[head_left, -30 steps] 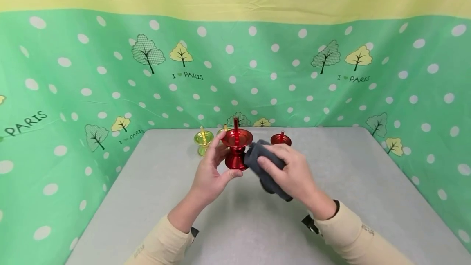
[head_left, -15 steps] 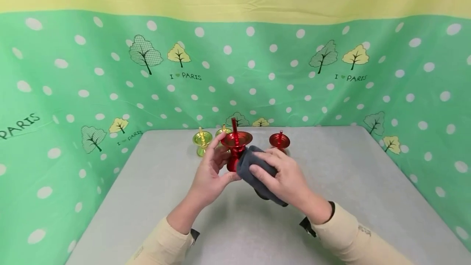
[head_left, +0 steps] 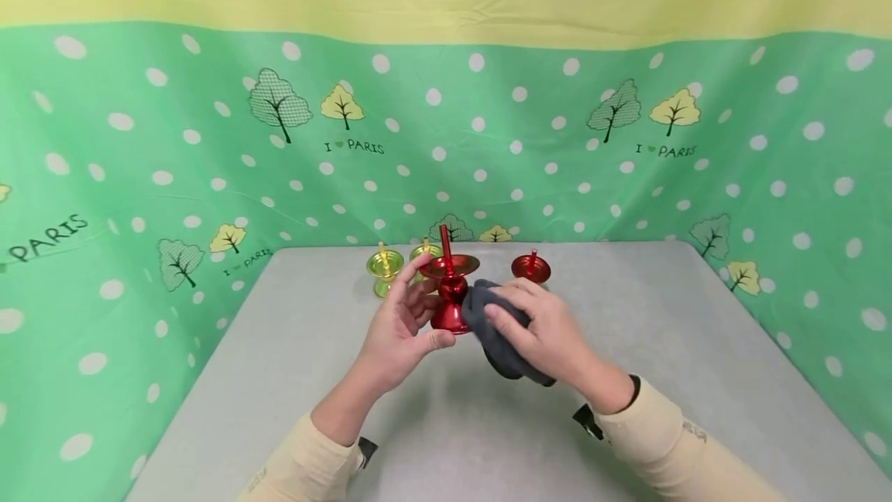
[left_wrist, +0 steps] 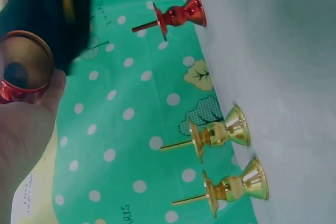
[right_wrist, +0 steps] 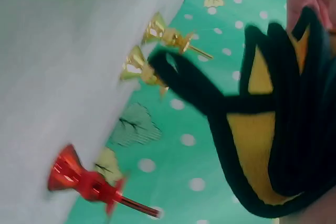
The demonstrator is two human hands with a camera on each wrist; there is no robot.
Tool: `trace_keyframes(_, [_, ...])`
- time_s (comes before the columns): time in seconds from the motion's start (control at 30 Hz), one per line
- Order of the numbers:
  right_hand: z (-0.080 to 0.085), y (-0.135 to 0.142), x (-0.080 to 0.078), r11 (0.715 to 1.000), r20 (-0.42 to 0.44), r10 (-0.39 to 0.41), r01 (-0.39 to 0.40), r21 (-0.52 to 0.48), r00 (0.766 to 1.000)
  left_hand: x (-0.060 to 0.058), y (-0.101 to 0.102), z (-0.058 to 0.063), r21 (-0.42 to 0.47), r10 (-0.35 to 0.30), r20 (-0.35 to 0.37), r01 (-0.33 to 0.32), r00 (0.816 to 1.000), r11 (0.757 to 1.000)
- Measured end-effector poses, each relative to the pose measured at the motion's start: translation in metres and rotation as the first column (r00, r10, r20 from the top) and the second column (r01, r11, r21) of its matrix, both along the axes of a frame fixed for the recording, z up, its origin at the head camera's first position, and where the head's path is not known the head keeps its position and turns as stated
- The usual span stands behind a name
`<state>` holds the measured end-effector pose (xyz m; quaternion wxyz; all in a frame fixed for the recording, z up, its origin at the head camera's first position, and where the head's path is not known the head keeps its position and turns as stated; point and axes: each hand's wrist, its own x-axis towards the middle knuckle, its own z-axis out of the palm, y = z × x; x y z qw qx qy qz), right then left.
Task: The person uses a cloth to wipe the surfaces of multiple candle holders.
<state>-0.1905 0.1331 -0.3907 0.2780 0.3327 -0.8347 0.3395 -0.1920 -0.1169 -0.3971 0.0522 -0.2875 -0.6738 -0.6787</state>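
Observation:
My left hand (head_left: 390,339) holds a shiny red candlestick (head_left: 451,316) above the table, its thumb at the base and fingers up by the dish. The candlestick leans slightly, spike upward; its hollow underside (left_wrist: 35,56) shows in the left wrist view. Bunched in my right hand (head_left: 554,331) is a dark grey cloth (head_left: 496,331), right beside the candlestick's base. I cannot tell whether they touch. In the right wrist view the folded cloth (right_wrist: 254,135) shows yellow-orange patches between dark edges.
Behind the hands, a second red candlestick (head_left: 531,268) stands on the grey table (head_left: 279,378). Two gold-yellow candlesticks (left_wrist: 218,135) stand at the back left, one partly hidden in the head view. A green dotted curtain (head_left: 481,146) hangs around the table.
The cloth first moved left over the red candlestick's base, then back right, uncovering it. The candlestick has tilted a little in my left hand, which stays nearly in place.

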Motion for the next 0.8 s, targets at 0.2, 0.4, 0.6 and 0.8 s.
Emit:
trace_keyframes(0.2, [-0.004, 0.005, 0.005, 1.000, -0.066, 0.004, -0.003, 0.018, 0.998, -0.005, 0.006, 0.000, -0.035, -0.012, 0.042, 0.013, 0.999, 0.999])
trace_keyframes(0.4, [-0.014, 0.019, -0.004, 0.989, 0.228, 0.046, -0.012, -0.148, 0.972, -0.003, 0.009, 0.004, 0.072, -0.102, 0.107, 0.094, 0.989, 0.993])
trace_keyframes(0.6, [-0.021, 0.025, -0.009, 0.974, 0.126, 0.137, -0.110, -0.198, 0.983, -0.012, 0.016, 0.003, 0.020, -0.064, 0.134, 0.061, 0.989, 0.998])
trace_keyframes(0.8, [-0.019, 0.018, -0.009, 0.996, -0.192, -0.063, 0.050, -0.073, 0.979, -0.017, 0.024, 0.006, 0.022, -0.112, 0.189, 0.110, 0.975, 0.994])
